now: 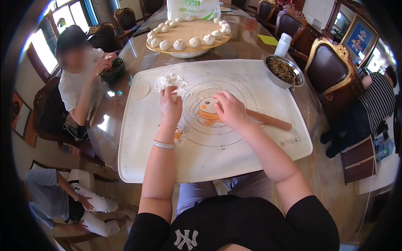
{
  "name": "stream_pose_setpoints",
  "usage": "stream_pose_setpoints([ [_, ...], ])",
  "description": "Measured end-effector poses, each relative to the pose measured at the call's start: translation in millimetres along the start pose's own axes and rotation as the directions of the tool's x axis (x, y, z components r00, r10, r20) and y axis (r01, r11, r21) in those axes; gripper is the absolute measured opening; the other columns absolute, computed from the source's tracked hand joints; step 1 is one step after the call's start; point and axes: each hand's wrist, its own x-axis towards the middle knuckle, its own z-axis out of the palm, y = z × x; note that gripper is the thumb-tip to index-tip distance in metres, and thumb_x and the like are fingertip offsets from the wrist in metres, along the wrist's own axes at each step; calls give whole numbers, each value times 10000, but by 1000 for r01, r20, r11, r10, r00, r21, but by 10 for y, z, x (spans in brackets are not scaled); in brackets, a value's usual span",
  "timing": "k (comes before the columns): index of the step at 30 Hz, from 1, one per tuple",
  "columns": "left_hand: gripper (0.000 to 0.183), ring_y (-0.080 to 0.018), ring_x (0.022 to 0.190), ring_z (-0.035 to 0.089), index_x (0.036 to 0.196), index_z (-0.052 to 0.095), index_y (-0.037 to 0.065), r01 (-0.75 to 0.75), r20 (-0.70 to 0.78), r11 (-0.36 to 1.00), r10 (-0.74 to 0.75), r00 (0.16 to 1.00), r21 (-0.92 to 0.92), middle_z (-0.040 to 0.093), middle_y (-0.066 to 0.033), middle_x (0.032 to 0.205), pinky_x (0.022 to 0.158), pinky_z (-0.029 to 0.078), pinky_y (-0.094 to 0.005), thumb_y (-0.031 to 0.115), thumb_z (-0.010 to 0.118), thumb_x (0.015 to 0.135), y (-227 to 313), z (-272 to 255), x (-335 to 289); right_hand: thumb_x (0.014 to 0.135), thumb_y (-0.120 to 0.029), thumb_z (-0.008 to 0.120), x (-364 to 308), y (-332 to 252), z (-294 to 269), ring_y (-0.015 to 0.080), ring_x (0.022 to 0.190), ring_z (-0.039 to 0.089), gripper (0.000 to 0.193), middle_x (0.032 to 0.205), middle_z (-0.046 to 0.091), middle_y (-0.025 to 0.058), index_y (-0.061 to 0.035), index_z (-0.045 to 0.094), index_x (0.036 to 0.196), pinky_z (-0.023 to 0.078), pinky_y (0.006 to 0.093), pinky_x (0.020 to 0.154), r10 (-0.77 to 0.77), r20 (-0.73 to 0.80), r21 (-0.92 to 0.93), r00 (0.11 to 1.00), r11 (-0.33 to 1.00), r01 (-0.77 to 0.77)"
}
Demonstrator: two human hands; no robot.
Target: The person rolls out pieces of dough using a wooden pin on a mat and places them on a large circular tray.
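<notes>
My left hand [170, 105] is over the pale baking mat [259, 154], beside a heap of white flour [168, 79]. Its fingers bend forward, with the thumb apart and nothing visible in them. My right hand [231, 110] is over the mat's printed cartoon, fingers loosely spread toward the left. A wooden rolling pin [270, 119] lies slanting to the right of that hand, which hides its near-hand end; I see no fingers wrapped round it. At the mat's upper left lies a round, flat dough wrapper [141, 91].
Beyond the mat, a round board [188, 35] carries several filled buns. A steel bowl of dark filling [284, 71] overlaps the mat's right corner, near a white bottle [284, 44]. On the left, a seated person [81, 79] handles a dark green bowl [113, 71].
</notes>
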Motion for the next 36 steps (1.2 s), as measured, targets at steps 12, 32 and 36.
stream_pose_setpoints([
  [12, 396, -289, 939, 561, 1005, 558, 69, -153, 271, 834, 4, 963, 531, 568, -100, 1025, 800, 470, -368, 193, 746, 680, 218, -125, -119, 822, -170, 572, -44, 193, -115, 243, 903, 574, 180, 964, 580, 57, -83, 602, 976, 486, 349, 747, 105, 5, 92, 994, 990, -105],
  [32, 261, -275, 870, 584, 903, 638, 92, -126, 398, 857, -98, 912, 499, 637, -102, 870, 729, 481, -384, 279, 696, 730, 532, -164, -187, 809, -206, 607, -68, 298, -194, 226, 960, 555, 214, 962, 571, 59, -87, 591, 986, 488, 359, 765, 222, 97, -214, 970, 957, -198],
  [36, 298, -288, 787, 598, 899, 620, 48, 5, 330, 820, -236, 914, 572, 632, -119, 853, 713, 487, -377, 287, 694, 737, 501, -141, -176, 815, -198, 597, -54, 298, -214, 225, 953, 556, 205, 954, 574, 63, -80, 587, 982, 489, 363, 756, 262, 79, -215, 962, 947, -241],
])
